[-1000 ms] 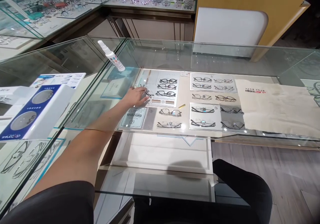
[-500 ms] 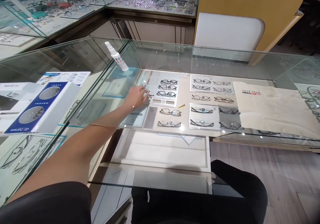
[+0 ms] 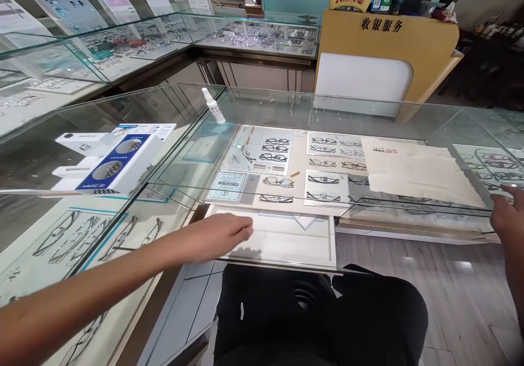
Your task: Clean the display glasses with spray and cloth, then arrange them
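Observation:
My left hand [image 3: 229,235] hovers over a pulled-out white drawer [image 3: 286,240], its fingers curled together and nothing visible in them. Just beyond it, inside the glass display counter [image 3: 347,109], a pair of eyeglasses [image 3: 248,153] lies tilted on a display card. Three dark eyeglasses [image 3: 275,149] are lined up beside that pair. At the right edge my right hand [image 3: 507,213] rests near the counter's front glass edge, fingers apart and partly cut off by the frame. A beige cloth [image 3: 409,172] with red print lies close to it.
A white spray bottle [image 3: 214,107] stands on the glass at the back left. A blue and white box [image 3: 118,161] sits on the left counter. Behind are a yellow cashier desk [image 3: 385,44] and more glass cases. My black-clad legs [image 3: 319,311] are below the drawer.
My left hand has drawn back from the eyeglasses in the display to above the drawer. My right hand has come into view at the right. The view has tilted upward.

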`<action>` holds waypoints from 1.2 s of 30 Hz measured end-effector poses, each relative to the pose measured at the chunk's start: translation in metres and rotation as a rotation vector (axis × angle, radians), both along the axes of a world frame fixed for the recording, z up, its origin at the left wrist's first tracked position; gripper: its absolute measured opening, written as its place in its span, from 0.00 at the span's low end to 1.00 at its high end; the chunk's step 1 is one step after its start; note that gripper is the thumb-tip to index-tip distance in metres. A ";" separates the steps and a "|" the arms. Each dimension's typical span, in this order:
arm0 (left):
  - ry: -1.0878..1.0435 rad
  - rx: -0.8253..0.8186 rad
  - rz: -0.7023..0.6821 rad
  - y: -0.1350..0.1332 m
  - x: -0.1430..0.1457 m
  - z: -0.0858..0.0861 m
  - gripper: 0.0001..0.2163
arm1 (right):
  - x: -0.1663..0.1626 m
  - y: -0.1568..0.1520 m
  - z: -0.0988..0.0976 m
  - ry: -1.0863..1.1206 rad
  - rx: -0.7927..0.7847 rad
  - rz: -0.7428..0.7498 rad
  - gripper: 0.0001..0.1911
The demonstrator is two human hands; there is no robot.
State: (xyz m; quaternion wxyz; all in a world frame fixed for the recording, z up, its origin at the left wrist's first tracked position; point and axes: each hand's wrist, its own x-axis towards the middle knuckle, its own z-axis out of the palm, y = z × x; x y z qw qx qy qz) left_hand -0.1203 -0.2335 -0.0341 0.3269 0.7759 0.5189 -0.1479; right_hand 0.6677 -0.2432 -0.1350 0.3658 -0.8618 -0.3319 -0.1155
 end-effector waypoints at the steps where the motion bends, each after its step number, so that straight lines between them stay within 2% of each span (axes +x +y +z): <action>1: 0.002 0.044 0.009 -0.017 -0.002 0.010 0.23 | -0.003 0.001 0.002 0.023 0.012 -0.012 0.27; 2: -0.020 0.125 0.003 -0.032 -0.005 0.014 0.25 | -0.008 0.001 0.005 0.051 0.029 -0.007 0.25; 3: -0.050 0.242 0.010 -0.045 -0.007 0.012 0.33 | -0.014 0.001 0.008 0.062 0.057 0.011 0.22; 5: -0.092 0.467 0.069 -0.065 -0.012 -0.008 0.46 | -0.027 0.001 0.017 0.100 0.073 0.039 0.14; 8: -0.147 0.756 0.257 -0.077 -0.011 -0.053 0.42 | -0.046 -0.002 0.037 0.204 0.073 0.059 0.08; 10: -0.194 0.882 0.357 -0.080 -0.006 -0.075 0.40 | -0.058 -0.007 0.050 0.388 0.204 0.091 0.05; 14: -0.247 1.051 0.574 -0.089 0.010 -0.095 0.44 | -0.088 -0.023 0.067 0.523 0.516 0.106 0.09; 15: -0.250 1.075 0.619 -0.091 0.014 -0.099 0.46 | -0.097 -0.029 0.069 0.540 0.545 0.135 0.11; 20: -0.377 1.048 0.812 -0.074 0.022 -0.130 0.63 | -0.141 -0.053 0.078 0.572 0.570 0.279 0.18; 23: -0.483 0.978 0.870 -0.054 0.027 -0.141 0.67 | -0.169 -0.064 0.094 0.582 0.552 0.350 0.17; 27: -0.579 0.834 0.947 -0.035 0.041 -0.139 0.69 | -0.213 -0.080 0.134 0.549 0.529 0.443 0.17; 31: -0.609 0.740 1.018 -0.019 0.050 -0.141 0.66 | -0.256 -0.102 0.178 0.584 0.501 0.566 0.18; 36: -0.610 0.758 0.994 -0.001 0.052 -0.149 0.64 | -0.274 -0.129 0.212 0.524 0.495 0.783 0.17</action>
